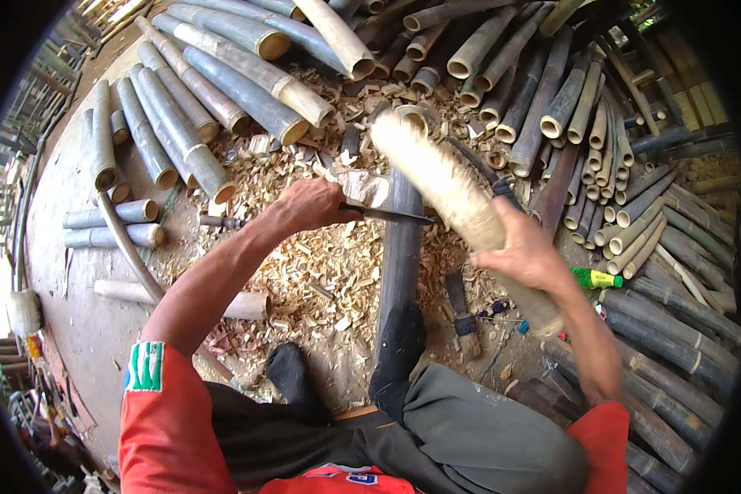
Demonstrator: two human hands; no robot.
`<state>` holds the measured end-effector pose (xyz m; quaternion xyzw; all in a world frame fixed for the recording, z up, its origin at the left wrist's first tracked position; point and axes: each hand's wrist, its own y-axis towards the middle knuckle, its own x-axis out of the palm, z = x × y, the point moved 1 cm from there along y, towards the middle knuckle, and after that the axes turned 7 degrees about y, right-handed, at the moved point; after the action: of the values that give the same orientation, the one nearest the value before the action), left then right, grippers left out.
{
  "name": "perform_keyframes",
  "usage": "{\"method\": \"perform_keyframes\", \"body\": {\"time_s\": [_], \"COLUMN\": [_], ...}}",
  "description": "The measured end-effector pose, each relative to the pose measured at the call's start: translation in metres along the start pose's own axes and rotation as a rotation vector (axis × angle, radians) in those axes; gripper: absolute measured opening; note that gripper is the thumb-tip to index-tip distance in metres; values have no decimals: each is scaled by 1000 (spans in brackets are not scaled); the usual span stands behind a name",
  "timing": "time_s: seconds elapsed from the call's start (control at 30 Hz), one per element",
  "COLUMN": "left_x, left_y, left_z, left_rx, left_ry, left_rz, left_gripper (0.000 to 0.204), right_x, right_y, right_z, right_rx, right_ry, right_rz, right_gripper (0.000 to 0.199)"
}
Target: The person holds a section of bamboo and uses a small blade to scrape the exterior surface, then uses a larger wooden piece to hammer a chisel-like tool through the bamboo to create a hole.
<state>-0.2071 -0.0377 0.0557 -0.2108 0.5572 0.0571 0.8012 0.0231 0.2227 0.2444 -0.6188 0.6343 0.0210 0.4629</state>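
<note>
My left hand (pixel 311 203) is closed around the handle of a knife. Its dark blade (pixel 393 216) lies across a grey bamboo pole (pixel 401 247) that runs away from me. My right hand (pixel 520 247) grips a thick, pale wooden club (pixel 440 177), smeared by motion, with its far end raised over the pole's far part. One dark-socked foot (pixel 399 350) presses on the pole's near end. The other foot (pixel 292 379) rests on the ground to the left.
Wood chips (pixel 305 272) cover the ground around the pole. Cut bamboo poles (pixel 247 74) lie at the far left, and more bamboo (pixel 601 140) is stacked on the right. A brush (pixel 463 325) and a green bottle (pixel 597 278) lie right of the pole. A loose bamboo length (pixel 243 305) lies left.
</note>
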Motion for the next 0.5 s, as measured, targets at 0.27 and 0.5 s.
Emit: {"method": "perform_keyframes", "body": {"time_s": [0.27,0.5], "left_x": [-7,-11], "left_y": [5,-2], "left_z": [9,1], "left_rx": [-4,17], "left_ry": [-50,-77], "left_rz": [-25,-131], "left_gripper": [64,59], "right_x": [32,-23], "right_y": [15,9], "right_z": [26,-31], "right_rx": [-576,21], "right_ry": [268,-81], "right_rz": [455,-38], "right_gripper": [67,68]}}
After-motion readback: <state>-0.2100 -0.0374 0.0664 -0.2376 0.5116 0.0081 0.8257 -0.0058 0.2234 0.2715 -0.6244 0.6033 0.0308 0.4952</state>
